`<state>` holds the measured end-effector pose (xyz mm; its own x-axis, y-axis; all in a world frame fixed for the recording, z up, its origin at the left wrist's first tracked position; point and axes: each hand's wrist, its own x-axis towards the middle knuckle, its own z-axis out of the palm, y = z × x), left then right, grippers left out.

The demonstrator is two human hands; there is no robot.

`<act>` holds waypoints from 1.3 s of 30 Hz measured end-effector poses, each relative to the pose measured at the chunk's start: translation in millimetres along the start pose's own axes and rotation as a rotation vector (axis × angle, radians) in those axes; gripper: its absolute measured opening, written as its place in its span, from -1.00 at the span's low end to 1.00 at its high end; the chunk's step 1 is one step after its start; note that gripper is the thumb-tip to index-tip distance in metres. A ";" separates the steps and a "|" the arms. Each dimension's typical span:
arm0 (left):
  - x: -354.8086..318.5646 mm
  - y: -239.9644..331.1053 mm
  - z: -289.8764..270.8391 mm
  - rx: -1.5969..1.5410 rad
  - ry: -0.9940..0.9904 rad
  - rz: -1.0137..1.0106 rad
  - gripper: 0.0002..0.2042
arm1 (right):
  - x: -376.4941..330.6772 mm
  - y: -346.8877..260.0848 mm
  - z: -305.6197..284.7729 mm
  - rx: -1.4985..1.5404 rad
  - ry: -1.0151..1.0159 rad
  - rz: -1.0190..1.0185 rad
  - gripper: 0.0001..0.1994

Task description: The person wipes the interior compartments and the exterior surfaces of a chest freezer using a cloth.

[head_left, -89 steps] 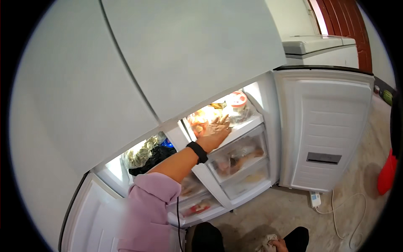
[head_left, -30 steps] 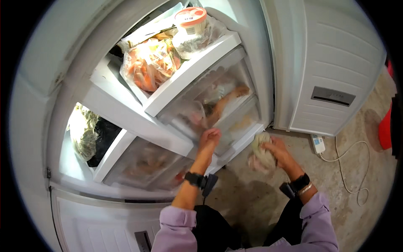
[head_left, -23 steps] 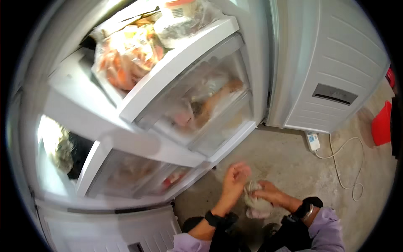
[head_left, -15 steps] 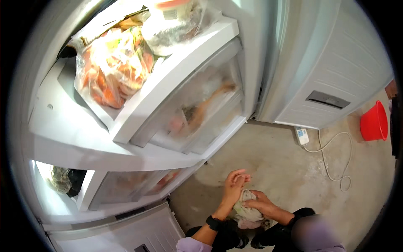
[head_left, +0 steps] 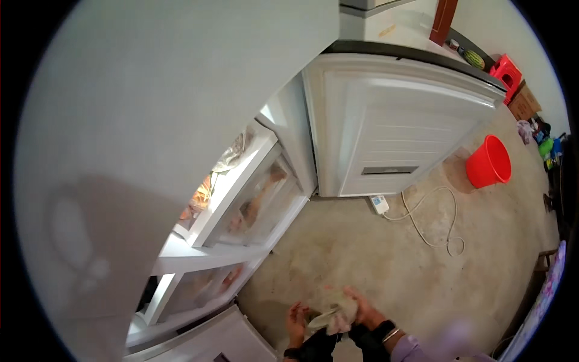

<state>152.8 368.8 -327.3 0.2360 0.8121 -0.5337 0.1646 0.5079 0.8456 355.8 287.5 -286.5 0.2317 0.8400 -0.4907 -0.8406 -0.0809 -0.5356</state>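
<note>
We have a bunched pale cloth (head_left: 335, 318) between our hands, above the floor (head_left: 362, 253).
Our right hand (head_left: 363, 308) grips its right side, fingers closed; whether our left hand's (head_left: 297, 321) curled fingers touch its left edge, we cannot tell.

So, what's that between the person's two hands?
The head view shows a crumpled, pale cloth between the left hand and the right hand, touching the right.

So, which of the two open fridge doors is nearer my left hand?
The left door, at the picture's lower edge, just left of your left hand; the right door stands higher up, near the red bucket.
</note>
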 end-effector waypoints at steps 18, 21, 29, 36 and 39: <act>-381.3 269.1 -263.5 1.349 0.946 0.296 -0.58 | 1.1 -513.9 176.9 -1.956 0.712 -0.342 -0.08; -389.9 256.8 -281.2 1.136 1.195 -0.366 -0.54 | -5.0 -510.8 165.5 -1.799 0.779 -0.337 -0.11; -287.3 271.6 -203.2 0.726 0.693 0.096 -0.42 | -48.8 -354.0 225.3 -1.623 0.678 -0.375 -0.19; -261.6 298.2 -91.1 0.423 0.064 0.129 -0.32 | -99.9 -286.8 255.7 -1.349 0.578 -0.317 0.06; -264.9 299.7 -78.0 0.356 -0.048 0.079 -0.27 | -90.4 -254.4 284.0 -1.133 0.441 -0.224 0.15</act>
<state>65.0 328.2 68.6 0.3046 0.8259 -0.4744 0.4652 0.3057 0.8308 409.7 384.5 89.4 0.6456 0.6604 -0.3835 0.0858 -0.5617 -0.8229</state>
